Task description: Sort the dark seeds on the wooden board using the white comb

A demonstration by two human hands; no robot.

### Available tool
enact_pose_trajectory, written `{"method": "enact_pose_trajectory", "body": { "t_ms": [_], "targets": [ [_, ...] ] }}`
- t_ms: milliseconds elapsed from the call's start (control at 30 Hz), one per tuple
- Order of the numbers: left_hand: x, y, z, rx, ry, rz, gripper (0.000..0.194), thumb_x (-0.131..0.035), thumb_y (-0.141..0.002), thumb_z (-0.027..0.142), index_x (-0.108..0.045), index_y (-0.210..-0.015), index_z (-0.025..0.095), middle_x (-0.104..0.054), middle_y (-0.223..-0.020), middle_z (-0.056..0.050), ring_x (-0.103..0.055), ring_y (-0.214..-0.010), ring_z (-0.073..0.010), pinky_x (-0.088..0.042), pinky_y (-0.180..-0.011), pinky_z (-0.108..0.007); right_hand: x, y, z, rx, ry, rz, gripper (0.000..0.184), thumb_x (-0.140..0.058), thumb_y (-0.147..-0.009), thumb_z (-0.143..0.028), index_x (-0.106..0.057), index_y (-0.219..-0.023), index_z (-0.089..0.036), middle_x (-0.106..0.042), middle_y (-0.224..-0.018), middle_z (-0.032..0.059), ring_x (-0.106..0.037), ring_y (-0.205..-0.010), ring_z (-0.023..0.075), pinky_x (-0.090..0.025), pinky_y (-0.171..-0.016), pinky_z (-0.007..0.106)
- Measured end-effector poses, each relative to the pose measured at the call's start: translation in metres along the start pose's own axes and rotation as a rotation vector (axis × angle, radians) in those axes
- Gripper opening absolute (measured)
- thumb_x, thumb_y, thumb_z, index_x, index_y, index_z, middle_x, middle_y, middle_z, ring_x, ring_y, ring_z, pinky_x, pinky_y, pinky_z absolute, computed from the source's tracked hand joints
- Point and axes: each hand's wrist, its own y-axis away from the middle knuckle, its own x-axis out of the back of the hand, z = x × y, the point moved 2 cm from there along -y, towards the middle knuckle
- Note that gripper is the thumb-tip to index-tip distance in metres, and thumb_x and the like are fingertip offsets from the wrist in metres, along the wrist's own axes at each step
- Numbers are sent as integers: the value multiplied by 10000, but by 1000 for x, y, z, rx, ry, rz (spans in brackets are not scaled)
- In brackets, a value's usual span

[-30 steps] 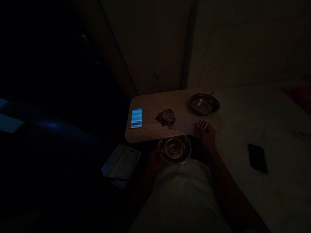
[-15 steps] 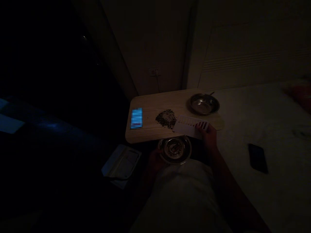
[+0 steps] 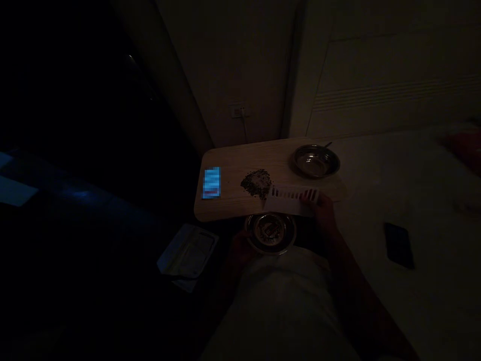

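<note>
In the dim light my left hand (image 3: 241, 245) grips the left rim of a round metal bowl (image 3: 289, 235), held just below the table's near edge. Dark bits lie in its bottom. My right hand (image 3: 322, 208) is closed on the right end of a flat white slotted card (image 3: 287, 203), whose exact kind I cannot make out. The card's left end is beside a pile of small dark and pale bits (image 3: 257, 183), perhaps seeds or husks, on the wooden table (image 3: 233, 210). Its lower edge is close above the bowl.
A second metal bowl (image 3: 315, 163) stands at the table's right, a thin handle behind it. At the left end glows a phone screen (image 3: 211, 183). A dark phone (image 3: 399, 244) lies on the pale bedding (image 3: 432, 301). Lower left is a pale package (image 3: 188, 255).
My right hand has drawn the slotted card slightly toward me and tilted it, so its slots now look darker. The bowl in my left hand has hardly moved.
</note>
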Motion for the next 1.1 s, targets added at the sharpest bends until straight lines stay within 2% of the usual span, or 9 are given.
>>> {"method": "enact_pose_trajectory", "body": {
  "t_ms": [100,167,400,600,800,933,1100],
  "targets": [
    [-2,1,1,19,1,-8,358,-638,-655,97,-740,-997,131,-820,-930,-93,-759,-930,-271,-506,-1027,-410,5,-3,-1,72,12,152,333,-818,-661,-450,-719,-843,-189,-735,-814,40,-641,-739,202,-506,-706,354],
    [-3,2,1,28,2,-29,372,-646,-645,94,-739,-1003,129,-819,-940,-91,-757,-934,-271,-506,-1025,-408,6,-4,-2,92,28,204,320,-801,-687,-443,-719,-855,-183,-732,-822,41,-639,-745,198,-501,-711,352],
    [-1,0,-1,-42,10,-44,404,-650,-655,98,-751,-1035,191,-816,-982,-66,-738,-1042,-319,-503,-1036,-437,-4,-1,-1,121,51,123,325,-792,-687,-449,-716,-863,-187,-739,-843,46,-663,-784,208,-528,-775,372],
    [-1,-2,-1,-2,-12,-27,382,-639,-634,93,-740,-1001,126,-812,-957,-101,-746,-973,-298,-504,-1029,-446,-13,2,-3,112,63,73,334,-793,-707,-480,-717,-866,-196,-744,-838,42,-664,-788,214,-535,-738,344],
    [-1,-3,-3,-22,10,-50,428,-656,-624,84,-744,-1038,149,-809,-1017,-96,-715,-1084,-321,-488,-1049,-427,-13,1,0,112,54,34,346,-806,-728,-480,-727,-902,-192,-753,-879,46,-668,-792,209,-540,-753,351],
    [-1,-3,-2,-38,12,-46,399,-647,-633,89,-742,-1020,120,-810,-997,-100,-735,-1010,-293,-499,-1032,-407,-14,1,-1,107,40,38,332,-815,-704,-458,-732,-879,-189,-758,-870,51,-671,-786,215,-545,-744,353],
    [-4,-1,-1,19,28,-37,403,-636,-624,80,-733,-1014,107,-814,-962,-109,-754,-935,-268,-512,-1007,-400,-13,2,-4,139,47,81,321,-801,-724,-455,-728,-882,-186,-754,-865,47,-671,-795,213,-539,-757,353]
  ]
}}
